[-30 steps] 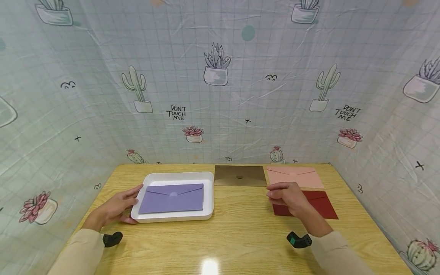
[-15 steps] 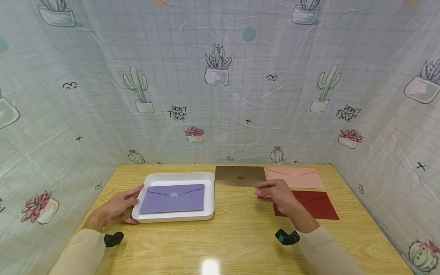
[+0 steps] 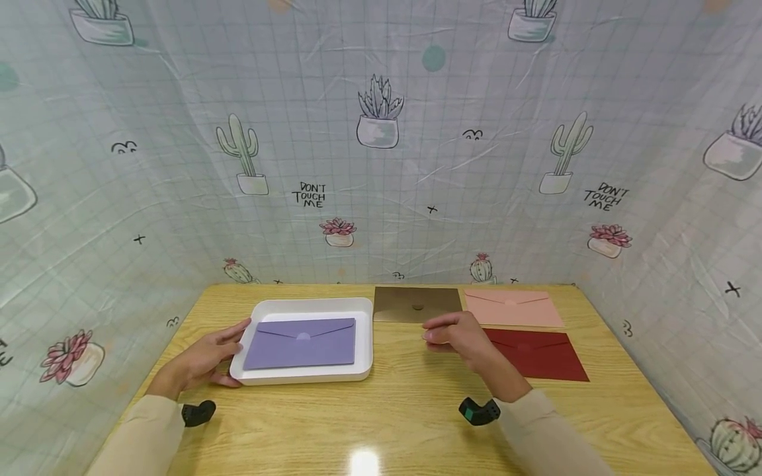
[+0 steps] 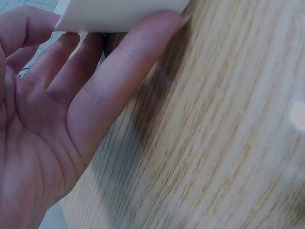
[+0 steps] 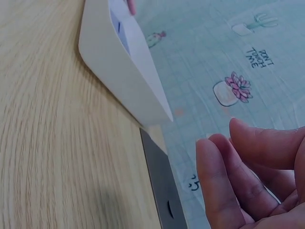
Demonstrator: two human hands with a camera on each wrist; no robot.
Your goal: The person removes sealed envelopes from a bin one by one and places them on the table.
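A white tray [image 3: 297,379] stands on the left half of the table, with a purple envelope [image 3: 300,350] lying flat inside it, flap side up. My left hand [image 3: 205,357] holds the tray by its left side; in the left wrist view, the thumb [image 4: 124,71] lies along the tray wall [image 4: 109,14] and other fingers touch it. To the right of the tray, above the table, my right hand [image 3: 461,337] has its fingers loosely bent, the thumb near the fingertips. Nothing shows between them in the right wrist view, where the right hand [image 5: 257,181] is apart from the tray.
A brown envelope [image 3: 411,301] lies at the back edge, right of the tray. Beside it is a pink envelope [image 3: 512,304], with a dark red envelope [image 3: 542,354] in front. A patterned curtain [image 3: 381,185] surrounds the wooden table [image 3: 333,423].
My right hand has moved left, from over the dark red envelope toward the tray. The left hand, tray and envelopes have stayed in place.
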